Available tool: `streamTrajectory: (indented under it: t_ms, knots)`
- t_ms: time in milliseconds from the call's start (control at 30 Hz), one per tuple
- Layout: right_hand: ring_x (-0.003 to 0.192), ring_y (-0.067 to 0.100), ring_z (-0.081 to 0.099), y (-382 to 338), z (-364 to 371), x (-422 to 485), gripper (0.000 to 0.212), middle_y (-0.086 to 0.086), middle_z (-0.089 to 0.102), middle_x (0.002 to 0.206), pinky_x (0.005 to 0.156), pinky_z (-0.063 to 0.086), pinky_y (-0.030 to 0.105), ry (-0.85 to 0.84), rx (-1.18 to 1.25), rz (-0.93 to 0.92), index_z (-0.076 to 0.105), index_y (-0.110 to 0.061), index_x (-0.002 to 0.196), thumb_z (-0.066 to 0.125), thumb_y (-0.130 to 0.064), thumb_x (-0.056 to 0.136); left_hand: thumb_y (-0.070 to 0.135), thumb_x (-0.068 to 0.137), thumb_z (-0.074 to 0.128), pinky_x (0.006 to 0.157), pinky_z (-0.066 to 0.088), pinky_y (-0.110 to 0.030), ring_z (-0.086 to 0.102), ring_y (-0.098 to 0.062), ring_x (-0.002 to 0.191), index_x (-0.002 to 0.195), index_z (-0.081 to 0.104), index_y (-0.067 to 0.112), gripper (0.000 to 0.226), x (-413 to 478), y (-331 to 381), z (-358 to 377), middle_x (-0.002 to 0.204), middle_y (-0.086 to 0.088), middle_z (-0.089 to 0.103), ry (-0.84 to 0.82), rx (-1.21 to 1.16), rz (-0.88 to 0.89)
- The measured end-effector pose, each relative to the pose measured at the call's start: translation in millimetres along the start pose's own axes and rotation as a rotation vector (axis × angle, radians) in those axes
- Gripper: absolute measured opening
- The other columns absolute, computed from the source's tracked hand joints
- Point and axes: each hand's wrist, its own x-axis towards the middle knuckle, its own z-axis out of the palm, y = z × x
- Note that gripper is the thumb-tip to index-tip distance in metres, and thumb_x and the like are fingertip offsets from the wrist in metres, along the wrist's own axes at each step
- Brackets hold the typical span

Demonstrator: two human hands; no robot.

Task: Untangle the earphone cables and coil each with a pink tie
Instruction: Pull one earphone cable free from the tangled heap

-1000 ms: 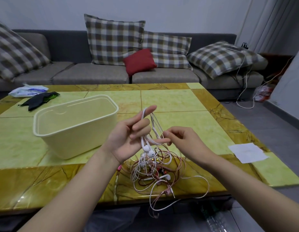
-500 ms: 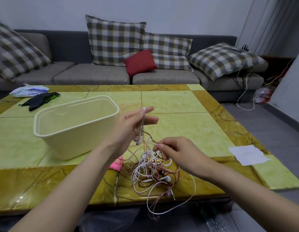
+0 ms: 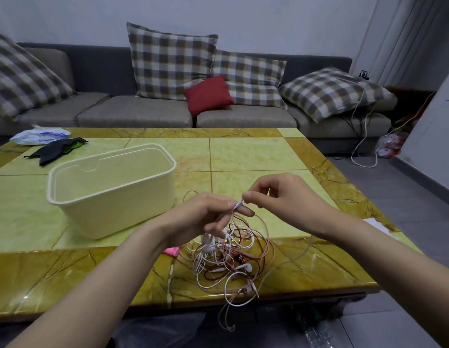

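**Cables** [image 3: 226,257]: white, pink and dark red strands, lying as one knotted heap at the near edge of the bench [image 3: 243,151]. A few loops are hanging over the edge, and the top of the heap is being held up just above the bench.

**Left hand** [image 3: 200,217]: its fingers [image 3: 222,202] are curling round a bunch of strands and gripping them.

**Right hand** [image 3: 281,197]: thumb and forefinger are pinching a thin white strand right beside the left fingertips. The other fingers are curling loosely.

**Tie** [image 3: 172,251]: pink, lying on the bench just left of the heap, partly hidden by the left wrist and not in use.

**Tub** [image 3: 110,187]: cream, standing on the bench left of the hands.

**Progress**: judging as early. No cable is lying separate, none is coiled and no tie is fitted. One strand appears to be getting picked out. Freeing each cable, coiling it and tying it are all remaining.
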Motion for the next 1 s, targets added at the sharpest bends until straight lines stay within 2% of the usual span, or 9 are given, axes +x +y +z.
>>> streamTrajectory:
  t_ms: [100, 267, 400, 500, 600, 667, 767, 900, 1000]
  knots:
    - [0.056, -0.009, 0.048, 5, -3, 2, 0.016, -0.015, 0.056, 0.064, 0.055, 0.036, 0.008, 0.022, -0.012, 0.000, 0.071, -0.020, 0.081, 0.062, -0.031, 0.088, 0.019, 0.096, 0.044, 0.097, 0.039, -0.060, 0.031, -0.009, 0.046, 0.109, 0.069, 0.007, 0.030, -4, -3, -2, 0.051, 0.004, 0.039, -0.132, -0.150, -0.013]
    - [0.054, -0.004, 0.046, 13, 3, -1, 0.021, -0.009, 0.059, 0.067, 0.052, 0.035, 0.010, 0.052, 0.005, 0.031, 0.070, -0.021, 0.085, 0.053, -0.028, 0.094, 0.022, 0.079, 0.072, 0.095, 0.042, -0.063, 0.037, -0.004, 0.040, 0.113, 0.067, 0.006, 0.037, -2, -11, -9, 0.051, 0.006, 0.042, -0.205, -0.647, 0.111]
    - [0.050, -0.001, 0.045, 21, 21, -7, 0.025, -0.007, 0.059, 0.065, 0.050, 0.034, 0.014, -0.014, -0.014, 0.075, 0.065, -0.029, 0.081, 0.047, -0.026, 0.098, 0.019, 0.087, 0.063, 0.100, 0.035, -0.066, 0.033, -0.005, 0.044, 0.118, 0.064, 0.007, 0.032, -2, -10, -12, 0.055, 0.005, 0.048, -0.280, -0.881, 0.251]
    - [0.047, 0.003, 0.044, 24, 35, -11, 0.026, -0.006, 0.054, 0.057, 0.048, 0.032, 0.019, -0.009, -0.019, 0.093, 0.062, -0.029, 0.079, 0.044, -0.026, 0.099, 0.022, 0.083, 0.068, 0.109, 0.030, -0.044, 0.035, -0.004, 0.045, 0.116, 0.066, 0.011, 0.035, -2, -8, -12, 0.057, 0.008, 0.048, -0.178, -0.925, 0.315]
    - [0.045, 0.006, 0.041, 20, 47, -12, 0.026, -0.001, 0.059, 0.064, 0.046, 0.027, 0.020, -0.002, -0.019, 0.082, 0.064, -0.023, 0.089, 0.041, -0.026, 0.100, 0.020, 0.071, 0.077, 0.082, 0.043, -0.018, 0.036, -0.004, 0.043, 0.108, 0.070, 0.008, 0.039, -2, -2, -7, 0.055, 0.008, 0.046, -0.002, -1.039, 0.350]
    - [0.046, 0.003, 0.042, 15, 52, -13, 0.025, -0.004, 0.054, 0.060, 0.048, 0.029, 0.019, -0.021, -0.034, 0.077, 0.060, -0.025, 0.085, 0.040, -0.025, 0.100, 0.022, 0.080, 0.063, 0.074, 0.058, -0.045, 0.033, -0.003, 0.041, 0.102, 0.072, 0.008, 0.028, -2, 4, 1, 0.055, 0.010, 0.043, 0.110, -1.107, 0.363]
    - [0.049, -0.002, 0.043, 10, 57, -13, 0.025, -0.010, 0.043, 0.051, 0.050, 0.030, 0.016, -0.029, -0.016, 0.077, 0.061, -0.026, 0.086, 0.040, -0.026, 0.100, 0.025, 0.084, 0.049, 0.077, 0.048, -0.067, 0.031, -0.003, 0.041, 0.106, 0.069, 0.009, 0.033, -3, 10, 7, 0.056, 0.011, 0.042, 0.232, -1.112, 0.354]
    - [0.047, -0.005, 0.045, 9, 58, -12, 0.028, -0.016, 0.046, 0.044, 0.050, 0.032, 0.013, -0.063, 0.032, 0.096, 0.067, -0.022, 0.094, 0.041, -0.027, 0.100, 0.025, 0.093, 0.042, 0.073, 0.055, -0.056, 0.052, -0.003, 0.053, 0.111, 0.062, 0.012, 0.030, 0, 11, 4, 0.064, 0.009, 0.057, 0.391, -0.890, 0.350]
    - [0.045, 0.001, 0.042, 9, 56, -14, 0.029, -0.009, 0.043, 0.045, 0.050, 0.033, 0.015, -0.108, 0.025, 0.087, 0.068, -0.023, 0.100, 0.041, -0.030, 0.100, 0.025, 0.097, 0.037, 0.081, 0.049, -0.048, 0.066, -0.011, 0.098, 0.110, 0.063, 0.016, 0.030, 2, 7, -3, 0.093, 0.003, 0.072, 0.443, -0.542, 0.326]
